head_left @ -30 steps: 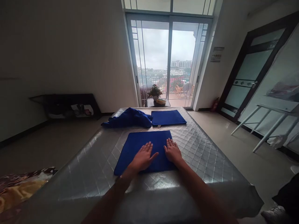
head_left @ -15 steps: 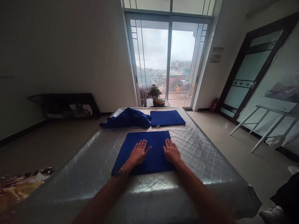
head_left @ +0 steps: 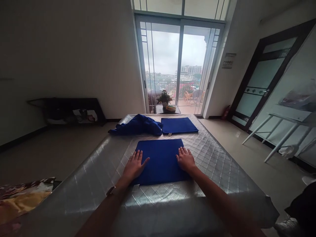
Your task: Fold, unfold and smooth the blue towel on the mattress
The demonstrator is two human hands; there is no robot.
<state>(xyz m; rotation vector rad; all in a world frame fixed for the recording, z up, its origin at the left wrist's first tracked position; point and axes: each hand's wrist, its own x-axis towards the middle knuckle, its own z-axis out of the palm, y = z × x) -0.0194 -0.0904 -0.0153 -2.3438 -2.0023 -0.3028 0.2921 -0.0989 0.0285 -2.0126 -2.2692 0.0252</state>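
The left hand (head_left: 133,167) is resting along the left edge of the folded blue cloth (head_left: 161,161), its fingers released, extended and slightly parted, with the thumb pointing inward over the fabric. The right hand (head_left: 185,160) is lying on the right edge of the same cloth, its fingers likewise released and stretched forward. The folded blue cloth is lying flat between the two sets of fingers, on a silver quilted cover (head_left: 219,171). A pale tag (head_left: 135,188) is protruding at the cloth's near left corner, nearer the wearer than the left fingers. A narrow band (head_left: 111,191) is circling the left wrist, behind those fingers.

Beyond the right fingers, a second folded blue cloth (head_left: 179,125) is lying flat, a white label (head_left: 170,134) showing at its near edge. Beyond the left fingers, a crumpled blue cloth (head_left: 138,125) is sitting in a loose heap, its right end reaching the second folded cloth. Farther ahead of both sets of fingers, a potted plant (head_left: 165,97) is standing before a sliding glass door (head_left: 160,49).
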